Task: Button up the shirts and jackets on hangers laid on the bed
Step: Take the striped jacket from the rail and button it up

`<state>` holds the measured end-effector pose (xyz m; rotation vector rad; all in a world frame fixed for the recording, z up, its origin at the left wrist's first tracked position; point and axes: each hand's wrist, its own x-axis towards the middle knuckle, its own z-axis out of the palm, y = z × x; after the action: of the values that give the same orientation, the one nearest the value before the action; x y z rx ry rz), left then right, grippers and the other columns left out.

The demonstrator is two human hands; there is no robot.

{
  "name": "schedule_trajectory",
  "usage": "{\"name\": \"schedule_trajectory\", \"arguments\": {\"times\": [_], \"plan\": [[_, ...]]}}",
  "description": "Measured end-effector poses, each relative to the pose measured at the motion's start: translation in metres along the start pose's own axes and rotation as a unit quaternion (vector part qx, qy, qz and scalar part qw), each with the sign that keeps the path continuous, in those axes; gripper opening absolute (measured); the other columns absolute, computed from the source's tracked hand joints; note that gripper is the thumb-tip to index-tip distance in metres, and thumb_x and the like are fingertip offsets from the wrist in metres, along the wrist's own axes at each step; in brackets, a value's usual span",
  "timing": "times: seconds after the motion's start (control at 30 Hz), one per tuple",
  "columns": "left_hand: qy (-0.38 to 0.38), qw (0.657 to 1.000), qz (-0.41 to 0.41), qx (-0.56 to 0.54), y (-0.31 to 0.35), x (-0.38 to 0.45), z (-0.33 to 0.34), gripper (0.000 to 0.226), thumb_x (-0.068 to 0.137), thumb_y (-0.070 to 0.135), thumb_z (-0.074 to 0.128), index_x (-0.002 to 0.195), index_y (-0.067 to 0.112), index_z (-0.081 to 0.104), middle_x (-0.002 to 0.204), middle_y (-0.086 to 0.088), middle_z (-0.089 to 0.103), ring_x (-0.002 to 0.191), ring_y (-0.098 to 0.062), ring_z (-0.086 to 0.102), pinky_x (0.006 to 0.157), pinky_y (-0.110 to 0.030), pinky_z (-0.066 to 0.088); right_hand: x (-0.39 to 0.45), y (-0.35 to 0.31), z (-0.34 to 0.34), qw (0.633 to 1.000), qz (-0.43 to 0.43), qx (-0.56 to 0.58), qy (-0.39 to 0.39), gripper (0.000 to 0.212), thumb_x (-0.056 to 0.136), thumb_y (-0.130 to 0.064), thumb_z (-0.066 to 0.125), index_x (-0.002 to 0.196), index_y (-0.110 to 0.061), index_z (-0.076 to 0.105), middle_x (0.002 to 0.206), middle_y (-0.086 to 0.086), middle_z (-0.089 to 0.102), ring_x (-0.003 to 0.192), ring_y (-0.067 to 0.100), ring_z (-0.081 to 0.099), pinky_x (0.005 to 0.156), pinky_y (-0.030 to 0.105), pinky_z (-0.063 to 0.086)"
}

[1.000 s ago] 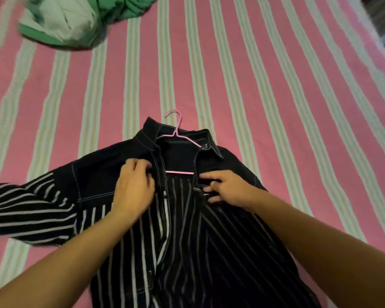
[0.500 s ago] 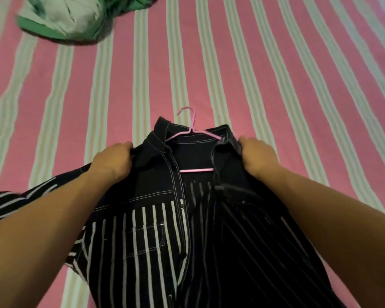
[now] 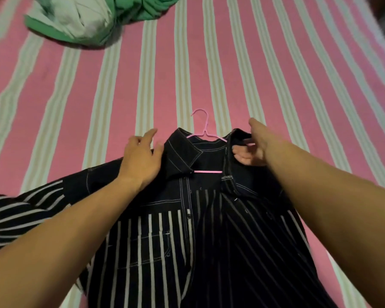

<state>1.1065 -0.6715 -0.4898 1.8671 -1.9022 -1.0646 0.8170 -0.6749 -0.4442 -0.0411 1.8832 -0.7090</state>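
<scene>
Both hands are up at the collar of the black striped shirt (image 3: 165, 236), which lies front-up on the bed (image 3: 253, 74) on a pink hanger (image 3: 203, 132). Left hand (image 3: 140, 161) rests flat on the shoulder, fingers relaxed. Right hand (image 3: 253, 145) pinches the collar's right side. Green clothes (image 3: 93, 16) sit far off.
</scene>
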Motion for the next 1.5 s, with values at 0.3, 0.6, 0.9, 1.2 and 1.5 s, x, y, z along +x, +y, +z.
{"name": "schedule_trajectory", "arguments": {"times": [0.3,0.6,0.9,1.2,1.5], "plan": [[-0.208,0.969,0.018,0.133,0.063,0.038,-0.003,0.077,0.098,0.074,0.018,0.095,0.018,0.072,0.102,-0.007,0.068,0.098,-0.028,0.063,0.094,-0.041,0.048,0.012,-0.027,-0.007,0.884,-0.106,-0.455,-0.02,0.014,0.097,-0.031,0.064,0.095,-0.017,0.067,0.078,-0.001,0.062,0.056,0.009,0.051,0.058,0.02,0.046],[0.086,0.984,-0.029,0.15,0.066,0.08,-0.035,0.025,0.101,0.02,0.052,0.091,0.0,0.065,0.089,-0.019,0.06,0.079,-0.036,0.051,0.072,-0.038,0.041,0.015,-0.058,-0.024,0.575,-0.508,-0.605,0.213,0.025,0.081,0.015,0.052,0.103,0.003,0.051,0.098,0.024,0.053,0.077,0.041,0.055,0.058,0.041,0.031],[-0.169,0.929,-0.045,-0.326,0.058,0.001,0.046,0.071,0.1,0.019,0.059,0.16,0.035,0.024,0.152,0.006,0.047,0.131,-0.008,0.051,0.114,-0.03,0.039,-0.004,0.016,0.029,0.93,-0.273,-0.187,-0.159,0.07,0.095,-0.007,0.057,0.155,-0.027,0.026,0.127,0.003,0.06,0.106,0.019,0.065,0.09,0.039,0.059],[-0.132,0.988,-0.056,0.047,0.025,-0.109,0.083,0.073,0.094,0.052,0.062,0.155,0.03,0.028,0.137,0.004,0.04,0.131,-0.016,0.042,0.111,-0.034,0.039,-0.01,0.109,-0.046,0.872,-0.345,-0.339,0.072,0.075,0.089,-0.04,0.067,0.153,-0.02,0.034,0.133,0.004,0.055,0.122,0.026,0.054,0.104,0.04,0.045],[-0.026,0.987,-0.132,0.084,0.059,-0.15,0.104,0.068,0.098,0.013,0.053,0.159,0.021,0.024,0.14,-0.006,0.046,0.115,-0.023,0.058,0.104,-0.037,0.046,-0.047,0.127,-0.044,0.755,-0.47,-0.452,0.058,0.049,0.099,-0.013,0.046,0.146,-0.021,0.043,0.103,0.008,0.068,0.088,0.032,0.064,0.075,0.04,0.049]]}}
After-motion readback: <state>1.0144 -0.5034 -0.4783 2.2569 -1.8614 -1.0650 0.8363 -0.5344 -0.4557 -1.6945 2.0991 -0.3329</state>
